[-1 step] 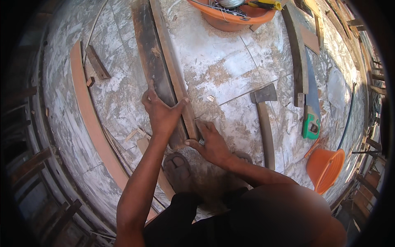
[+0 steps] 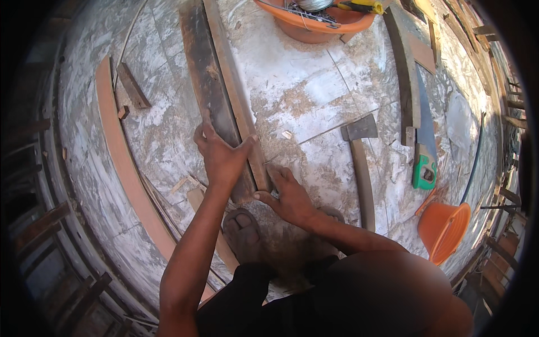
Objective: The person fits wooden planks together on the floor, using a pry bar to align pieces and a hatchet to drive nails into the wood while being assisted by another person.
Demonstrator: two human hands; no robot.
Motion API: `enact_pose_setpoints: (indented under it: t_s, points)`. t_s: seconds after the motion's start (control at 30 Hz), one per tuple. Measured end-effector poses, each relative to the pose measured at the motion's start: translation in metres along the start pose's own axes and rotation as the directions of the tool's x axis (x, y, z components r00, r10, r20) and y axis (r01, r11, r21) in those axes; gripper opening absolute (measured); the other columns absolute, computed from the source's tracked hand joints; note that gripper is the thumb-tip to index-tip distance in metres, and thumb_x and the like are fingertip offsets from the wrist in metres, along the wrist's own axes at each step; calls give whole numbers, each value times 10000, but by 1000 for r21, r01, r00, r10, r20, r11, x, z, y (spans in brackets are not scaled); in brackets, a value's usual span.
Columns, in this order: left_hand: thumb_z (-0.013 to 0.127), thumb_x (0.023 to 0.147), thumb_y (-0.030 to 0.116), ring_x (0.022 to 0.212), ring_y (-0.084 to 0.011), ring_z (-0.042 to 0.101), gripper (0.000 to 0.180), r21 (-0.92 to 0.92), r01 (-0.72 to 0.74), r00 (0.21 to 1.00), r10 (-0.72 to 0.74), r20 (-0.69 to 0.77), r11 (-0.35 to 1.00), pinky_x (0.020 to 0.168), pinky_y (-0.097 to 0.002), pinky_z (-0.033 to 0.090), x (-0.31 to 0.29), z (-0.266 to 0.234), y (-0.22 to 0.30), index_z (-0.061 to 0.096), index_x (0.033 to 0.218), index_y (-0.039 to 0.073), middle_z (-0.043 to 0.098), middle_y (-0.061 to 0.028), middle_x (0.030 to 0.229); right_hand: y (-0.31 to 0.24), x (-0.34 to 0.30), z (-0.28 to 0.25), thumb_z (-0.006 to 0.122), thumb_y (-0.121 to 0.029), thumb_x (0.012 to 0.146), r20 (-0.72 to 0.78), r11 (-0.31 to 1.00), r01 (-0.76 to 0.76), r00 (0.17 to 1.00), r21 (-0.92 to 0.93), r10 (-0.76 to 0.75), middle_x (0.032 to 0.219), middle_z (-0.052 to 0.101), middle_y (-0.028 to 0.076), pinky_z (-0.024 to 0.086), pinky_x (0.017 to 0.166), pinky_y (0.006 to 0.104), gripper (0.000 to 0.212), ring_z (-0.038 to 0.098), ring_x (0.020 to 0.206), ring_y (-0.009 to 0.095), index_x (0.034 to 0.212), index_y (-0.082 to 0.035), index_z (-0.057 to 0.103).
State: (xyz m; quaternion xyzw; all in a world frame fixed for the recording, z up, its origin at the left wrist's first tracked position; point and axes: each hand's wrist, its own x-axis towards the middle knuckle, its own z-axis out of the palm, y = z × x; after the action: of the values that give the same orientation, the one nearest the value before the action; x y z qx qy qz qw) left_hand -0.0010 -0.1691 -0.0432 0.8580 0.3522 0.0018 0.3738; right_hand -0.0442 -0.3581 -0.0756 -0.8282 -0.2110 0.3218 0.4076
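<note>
A dark, wide wooden board [image 2: 206, 73] runs away from me on the floor, with a narrower wooden strip [image 2: 231, 78] lying along its right side. My left hand [image 2: 220, 154] spans both pieces, thumb over the strip and fingers at the board's left edge, clamping them together. At the near end of the strip, my right hand [image 2: 293, 197] grips its right side, thumb by the end corner. A thin sliver, perhaps a nail, shows by the right fingertips; it is too small to tell. To the right lies an axe [image 2: 364, 168] with a wooden handle.
An orange basin [image 2: 303, 32] holding wire, nails and a yellow-handled tool stands at the far side. On the right are a green-handled saw [image 2: 425, 171], a thick timber [image 2: 405, 73] and an orange bucket [image 2: 443, 230]. A long reddish plank [image 2: 120, 157] lies left.
My right thumb has shifted very slightly to the right at the strip's end. Everything else stays as it was.
</note>
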Motion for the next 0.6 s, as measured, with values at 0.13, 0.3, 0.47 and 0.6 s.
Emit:
enact_pose_setpoints:
  t_s: [0.13,0.3,0.47,0.6]
  points:
    - [876,783,213,1417,-509,341,1140,1,-71,997,71,-28,997,1184,-504,359,-5,6,-2,135,1635,58,211,-341,1527,11,8,2,628,-356,1011,-204,981,18,979,195,23,1321,512,317,469,1022,517,652,565,1189,498,1491,29,410]
    - [842,830,210,1450,-488,303,1054,53,-149,985,153,-84,987,1197,-509,317,-6,12,-17,181,1636,55,217,-334,1546,22,39,0,636,-146,974,-205,969,162,971,188,-122,1108,627,267,502,922,512,293,621,1052,460,1211,21,586]
    - [744,919,484,1495,-460,243,960,144,-288,950,302,-84,947,1206,-552,275,-12,13,-34,251,1622,56,181,-294,1600,22,35,-2,627,-130,984,-333,936,283,921,208,-204,996,655,221,517,846,496,179,657,960,429,1092,7,591]
    - [430,974,746,1501,-444,268,925,-125,-656,733,668,131,744,1196,-603,268,-45,-30,-16,323,1590,64,259,-273,1589,-13,17,-34,601,-135,1018,-460,782,487,838,389,-294,944,654,187,520,775,453,139,670,885,389,1069,-6,590]
